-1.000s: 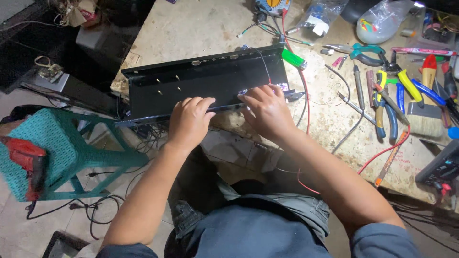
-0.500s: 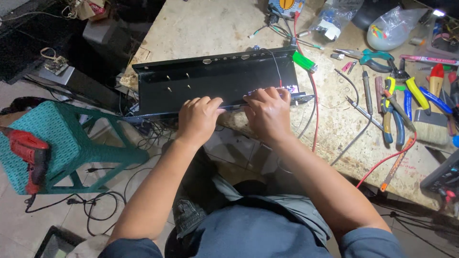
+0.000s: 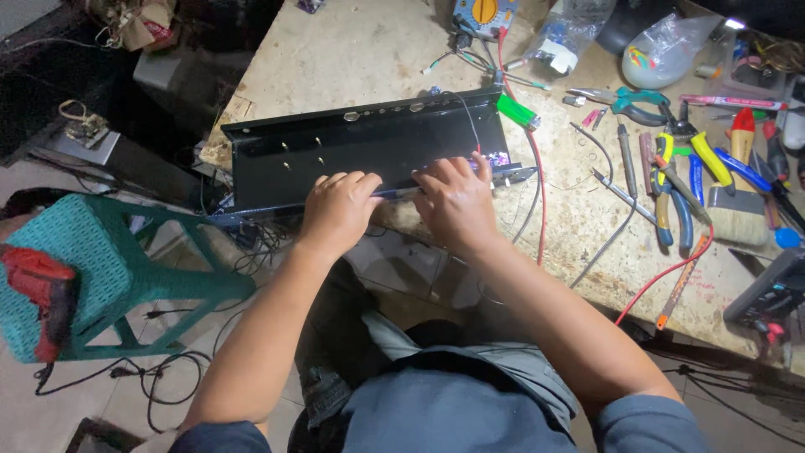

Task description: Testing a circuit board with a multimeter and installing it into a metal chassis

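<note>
A long black metal chassis [image 3: 335,151] lies on the wooden workbench [image 3: 369,50], its near side hanging over the bench's front edge. My left hand [image 3: 337,211] rests on the chassis's near lip at the middle, fingers curled over it. Beside it, my right hand [image 3: 457,201] presses on the same lip further right, fingertips inside the chassis. Whatever lies beneath the fingers is hidden. A green part [image 3: 516,111] and thin wires sit at the chassis's right end.
Pliers [image 3: 671,180], screwdrivers [image 3: 625,155], a paintbrush [image 3: 738,201], a red wire [image 3: 671,273] and a multimeter [image 3: 482,13] lie on the bench's right and back. A teal stool [image 3: 101,260] with a red drill [image 3: 38,289] stands left. Cables run across the floor.
Both hands stay on the chassis's near lip, with only small shifts of the fingers. The head camera has drifted a little, so the bench sits slightly differently in view.
</note>
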